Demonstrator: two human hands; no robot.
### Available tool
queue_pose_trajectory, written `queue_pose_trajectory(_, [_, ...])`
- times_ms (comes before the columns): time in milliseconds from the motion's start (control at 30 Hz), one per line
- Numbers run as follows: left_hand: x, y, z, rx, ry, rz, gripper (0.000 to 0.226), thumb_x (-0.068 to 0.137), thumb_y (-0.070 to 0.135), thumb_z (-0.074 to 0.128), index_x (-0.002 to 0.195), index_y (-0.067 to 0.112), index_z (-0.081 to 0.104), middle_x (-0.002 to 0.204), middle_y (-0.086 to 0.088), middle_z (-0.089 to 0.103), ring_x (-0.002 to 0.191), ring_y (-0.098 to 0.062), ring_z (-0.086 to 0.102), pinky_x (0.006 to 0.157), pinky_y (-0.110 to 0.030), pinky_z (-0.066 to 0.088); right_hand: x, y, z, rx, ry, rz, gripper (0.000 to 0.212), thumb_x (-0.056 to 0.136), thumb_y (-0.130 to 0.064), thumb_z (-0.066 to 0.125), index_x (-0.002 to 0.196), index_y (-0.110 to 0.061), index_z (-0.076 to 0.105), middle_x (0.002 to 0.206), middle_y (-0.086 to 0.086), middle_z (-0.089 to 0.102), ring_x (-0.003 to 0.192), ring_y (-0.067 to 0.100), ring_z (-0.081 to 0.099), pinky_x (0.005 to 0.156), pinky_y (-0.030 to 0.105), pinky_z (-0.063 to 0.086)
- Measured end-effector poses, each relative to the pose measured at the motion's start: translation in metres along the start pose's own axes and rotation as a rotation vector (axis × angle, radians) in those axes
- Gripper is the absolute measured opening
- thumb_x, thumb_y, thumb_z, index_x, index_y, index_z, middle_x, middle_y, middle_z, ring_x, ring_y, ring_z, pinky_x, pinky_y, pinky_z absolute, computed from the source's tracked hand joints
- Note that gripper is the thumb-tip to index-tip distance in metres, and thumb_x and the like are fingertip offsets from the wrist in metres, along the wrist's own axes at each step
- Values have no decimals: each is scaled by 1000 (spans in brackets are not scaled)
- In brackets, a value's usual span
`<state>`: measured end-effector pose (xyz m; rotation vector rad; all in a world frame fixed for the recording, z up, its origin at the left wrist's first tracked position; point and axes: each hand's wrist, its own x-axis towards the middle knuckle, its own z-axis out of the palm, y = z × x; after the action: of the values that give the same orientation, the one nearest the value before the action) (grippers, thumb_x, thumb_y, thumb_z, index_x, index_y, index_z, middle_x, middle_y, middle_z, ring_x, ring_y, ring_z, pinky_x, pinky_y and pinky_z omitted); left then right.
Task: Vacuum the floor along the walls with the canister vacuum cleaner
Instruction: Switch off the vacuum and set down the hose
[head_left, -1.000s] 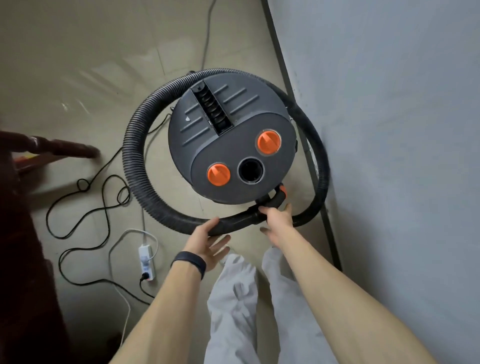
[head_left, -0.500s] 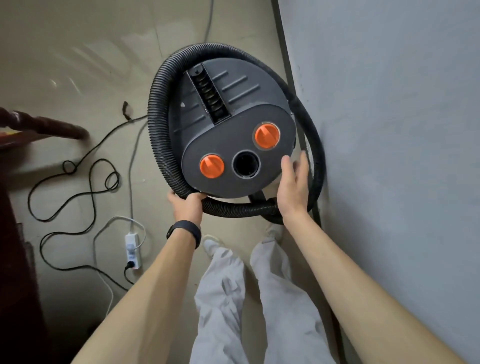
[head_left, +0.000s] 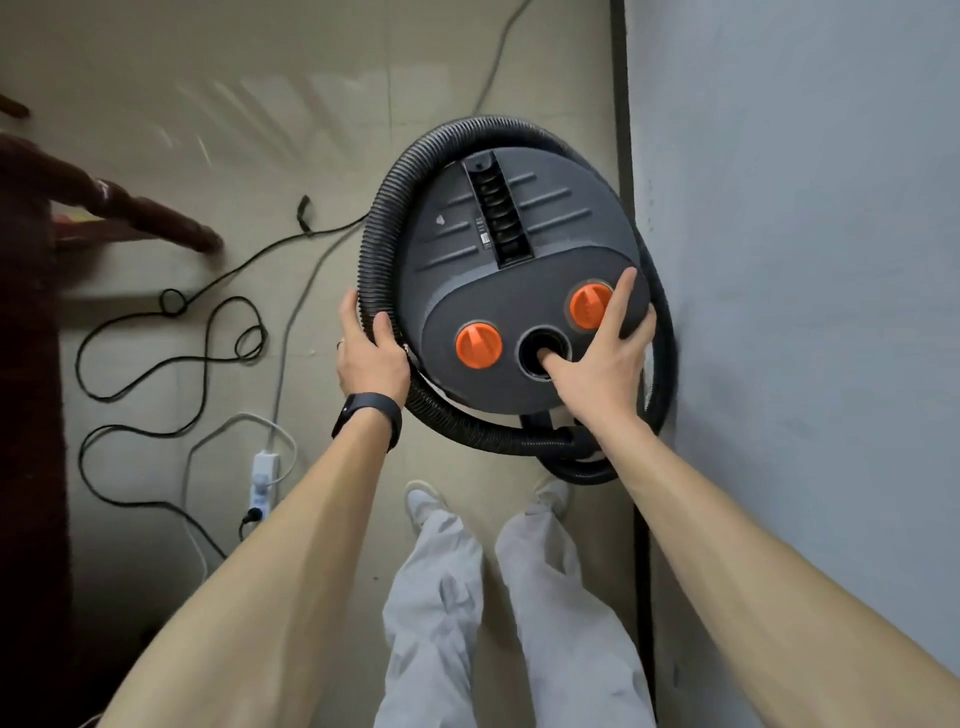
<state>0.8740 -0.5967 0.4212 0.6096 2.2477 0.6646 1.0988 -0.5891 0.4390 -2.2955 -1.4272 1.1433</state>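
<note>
The vacuum cleaner (head_left: 519, 249) sits on the floor (head_left: 363, 78) close against the wall (head_left: 779, 260), its hose (head_left: 379, 228) looped round it. It looks like a bulky, hard plastic drum, probably heavy, so I take it two-handed. My right hand (head_left: 597, 364) hooks its thumb into the lid's round hole (head_left: 530, 338), fingers over the rim. My left hand (head_left: 369, 353) clasps the springy ribbed hose at its side.

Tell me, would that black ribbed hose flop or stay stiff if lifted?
Probably floppy: the hose curls in a loop round the canister vacuum. Its ribs likely resist slipping where the left hand grips it.
</note>
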Motion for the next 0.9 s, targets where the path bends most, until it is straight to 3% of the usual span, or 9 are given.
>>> queue_pose_trajectory(67, [22, -8, -8, 13, -110, -139, 48, 97, 37, 44, 141, 50, 31, 113, -6, 61, 96, -30, 61, 87, -44, 53, -2, -4, 3, -20, -8, 9, 128, 85, -23, 78, 157, -43, -25, 166, 24, -16, 144, 49, 34, 119, 46, 32])
queue_pose_trajectory(133, [41, -20, -9, 19, -237, -239, 48, 96, 33, 45, 138, 52, 33, 120, -7, 64, 98, -32, 66, 70, -53, 60, -5, -5, 6, -30, -21, 37, 127, 85, -21, 74, 156, -43, -29, 164, 27, -17, 141, 51, 37, 120, 45, 31])
queue_pose_trajectory(300, [46, -14, -7, -117, -212, -278, 55, 94, 23, 48, 143, 45, 37, 112, 0, 66, 80, -14, 65, 62, -31, 53, -14, -10, 17, 2, -17, 80, 123, 89, -16, 71, 157, -38, -29, 164, 23, -26, 150, 46, 18, 120, 42, 24])
queue_pose_trajectory(367, [45, -10, -8, -149, -190, -260, 61, 90, 28, 50, 147, 43, 34, 121, -2, 62, 93, -14, 64, 74, -33, 52, -20, -11, 22, 18, -18, 100, 120, 91, -17, 68, 157, -37, -30, 163, 22, -29, 150, 47, 13, 120, 44, 24])
queue_pose_trajectory(433, [40, -5, -11, -64, -48, -148, 64, 87, 33, 51, 148, 42, 33, 142, -8, 47, 121, -23, 54, 104, -38, 42, -26, -15, 28, 24, -12, 96, 117, 92, -20, 66, 157, -36, -30, 162, 24, -28, 148, 50, 12, 120, 47, 24])
queue_pose_trajectory(567, [27, -1, -12, 165, 78, 214, 43, 98, 26, 48, 140, 29, 52, 146, -4, 46, 132, -22, 45, 108, -29, 33, -40, -17, 34, 27, -18, 84, 111, 94, -28, 63, 158, -34, -29, 164, 21, -25, 148, 46, 12, 118, 46, 25])
queue_pose_trajectory(700, [48, -4, -14, 256, -181, 50, 52, 103, 48, 33, 151, 28, 36, 150, -10, 45, 136, -33, 42, 109, -37, 31, -47, -16, 39, 42, -17, 85, 109, 97, -43, 62, 157, -36, -29, 164, 18, -27, 151, 42, 7, 119, 44, 25])
queue_pose_trajectory(767, [57, -2, -12, 300, -292, 45, 59, 102, 53, 27, 155, 28, 25, 160, -8, 28, 145, -31, 28, 117, -39, 22, -46, -15, 42, 68, -14, 67, 110, 97, -48, 62, 156, -39, -30, 163, 16, -30, 152, 41, 2, 120, 46, 23])
queue_pose_trajectory(900, [62, 1, -2, 302, -414, 163, 47, 108, 30, 19, 150, 14, 34, 164, -8, 17, 152, -27, -6, 122, -41, 0, -45, -10, 41, 29, -40, 55, 108, 96, -63, 56, 156, -39, -30, 164, 19, -28, 154, 39, 1, 121, 48, 21])
